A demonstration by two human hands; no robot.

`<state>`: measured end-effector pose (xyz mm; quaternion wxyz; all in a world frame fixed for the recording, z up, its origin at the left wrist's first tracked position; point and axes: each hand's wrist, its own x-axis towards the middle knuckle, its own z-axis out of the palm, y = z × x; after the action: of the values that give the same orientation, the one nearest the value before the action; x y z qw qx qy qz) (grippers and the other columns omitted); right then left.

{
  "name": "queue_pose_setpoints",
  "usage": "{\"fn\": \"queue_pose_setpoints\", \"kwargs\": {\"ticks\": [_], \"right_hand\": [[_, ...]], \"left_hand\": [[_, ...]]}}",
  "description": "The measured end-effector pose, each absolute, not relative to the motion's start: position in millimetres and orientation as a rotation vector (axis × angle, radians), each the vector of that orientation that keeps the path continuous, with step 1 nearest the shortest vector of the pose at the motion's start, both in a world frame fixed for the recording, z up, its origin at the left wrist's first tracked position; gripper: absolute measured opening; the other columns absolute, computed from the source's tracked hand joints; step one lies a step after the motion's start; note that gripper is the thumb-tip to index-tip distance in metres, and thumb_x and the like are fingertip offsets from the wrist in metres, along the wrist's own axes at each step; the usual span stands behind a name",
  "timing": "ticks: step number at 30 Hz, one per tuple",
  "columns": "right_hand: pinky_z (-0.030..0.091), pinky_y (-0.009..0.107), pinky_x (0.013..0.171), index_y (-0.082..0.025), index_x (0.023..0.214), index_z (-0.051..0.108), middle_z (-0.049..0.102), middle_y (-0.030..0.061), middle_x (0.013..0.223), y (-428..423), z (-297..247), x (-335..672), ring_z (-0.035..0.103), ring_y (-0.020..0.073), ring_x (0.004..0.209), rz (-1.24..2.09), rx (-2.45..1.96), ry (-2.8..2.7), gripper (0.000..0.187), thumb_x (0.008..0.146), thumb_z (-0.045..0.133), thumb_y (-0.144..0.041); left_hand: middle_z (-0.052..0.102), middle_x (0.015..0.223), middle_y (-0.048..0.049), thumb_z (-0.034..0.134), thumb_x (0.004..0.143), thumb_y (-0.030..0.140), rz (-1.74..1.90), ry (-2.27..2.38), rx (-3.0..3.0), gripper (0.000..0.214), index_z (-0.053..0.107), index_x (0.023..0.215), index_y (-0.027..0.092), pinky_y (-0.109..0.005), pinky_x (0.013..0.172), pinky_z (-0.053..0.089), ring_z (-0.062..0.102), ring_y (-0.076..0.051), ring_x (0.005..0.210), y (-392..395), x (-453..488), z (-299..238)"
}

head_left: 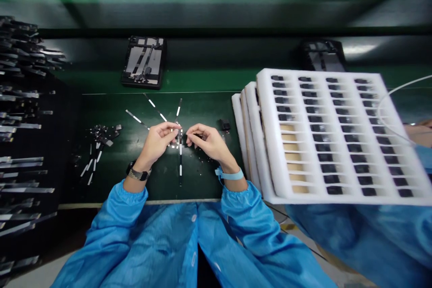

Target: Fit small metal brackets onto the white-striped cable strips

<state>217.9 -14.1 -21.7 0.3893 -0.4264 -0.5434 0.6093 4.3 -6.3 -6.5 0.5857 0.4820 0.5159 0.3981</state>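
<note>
at the far left, a dark rack [50,144] carries rows of slender strips, and right of it a loose pile of small parts [99,137] lies on the green bench [118,191]. fanned strips [135,118] reach away on the far side of the left hand [157,140], whose thumb and forefinger are pressed together and seem to pinch the far end of a thin strip [180,159]. this strip lies between the two hands, its other end toward the person. it should be very light and bendy, probably slick on its flat faces and easily creased, so the fuller end, or the edges near it, looks the safest place to grip; a sharp fold could well harm it. it is narrow, dark and straight, with white patches along its length and small pale bits beside its far end. just right of it, the right hand [211,141] has its thumb and fingers drawn close; i cannot tell whether they pinch anything. further right are a small black block [224,124] and stacked white foam trays [268,135], the top one holding rows of black parts [332,167].
</note>
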Motion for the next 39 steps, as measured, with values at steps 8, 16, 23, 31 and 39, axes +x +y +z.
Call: {"fn": "queue_pose_setpoints", "kwargs": {"ticks": [8, 16, 23, 31, 39], "right_hand": [[0.054, 0.031, 0.069, -0.019, 0.096, 0.072, 0.075, 0.004, 0.08, -13.1, -24.6, 218.4, 0.069, 0.019, 0.074, 1.327, -1.149, -1.531, 0.023, 0.1, 0.07, -0.041], [0.055, 0.033, 0.082, -0.019, 0.093, 0.074, 0.079, 0.0057, 0.092, -14.3, -29.1, 218.1, 0.072, 0.0208, 0.085, 1.232, -1.148, -1.623, 0.014, 0.097, 0.069, -0.032], [0.054, 0.032, 0.079, -0.019, 0.091, 0.075, 0.08, 0.0048, 0.089, -15.9, -29.7, 217.8, 0.073, 0.0205, 0.083, 1.219, -1.146, -1.655, 0.013, 0.096, 0.071, -0.031], [0.054, 0.033, 0.079, -0.019, 0.09, 0.078, 0.081, 0.0051, 0.088, -15.2, -26.3, 217.3, 0.073, 0.0213, 0.08, 1.168, -1.176, -1.703, 0.016, 0.097, 0.07, -0.031], [0.051, 0.031, 0.077, -0.018, 0.094, 0.08, 0.081, 0.0055, 0.091, -15.7, -25.3, 219.6, 0.072, 0.0215, 0.085, 1.318, -1.117, -1.703, 0.024, 0.101, 0.069, -0.038]], "left_hand": [[0.07, 0.07, -0.0026, 0.085, 0.081, 0.03, 0.927, 1.197, 1.099, 0.024, 0.084, 0.1, 0.017, -0.023, 0.056, 0.044, 0.061, -0.013, 0.061, -5.4, 4.0, -10.8], [0.07, 0.069, -0.0024, 0.083, 0.08, 0.029, 0.928, 1.178, 1.099, 0.023, 0.084, 0.099, 0.016, -0.023, 0.057, 0.045, 0.06, -0.012, 0.06, -6.1, 6.1, -11.0], [0.068, 0.067, -0.0011, 0.083, 0.082, 0.029, 0.912, 1.17, 1.107, 0.022, 0.082, 0.099, 0.015, -0.024, 0.057, 0.047, 0.062, -0.012, 0.058, -6.6, 6.6, -9.2], [0.068, 0.066, -0.0007, 0.085, 0.083, 0.03, 0.913, 1.14, 1.107, 0.024, 0.082, 0.101, 0.015, -0.025, 0.06, 0.052, 0.063, -0.013, 0.06, -6.9, 6.9, -10.7], [0.075, 0.077, -0.0038, 0.085, 0.084, 0.029, 0.909, 1.113, 1.158, 0.021, 0.081, 0.099, 0.015, -0.026, 0.067, 0.055, 0.068, -0.014, 0.068, -9.1, 7.1, -12.4]]}}
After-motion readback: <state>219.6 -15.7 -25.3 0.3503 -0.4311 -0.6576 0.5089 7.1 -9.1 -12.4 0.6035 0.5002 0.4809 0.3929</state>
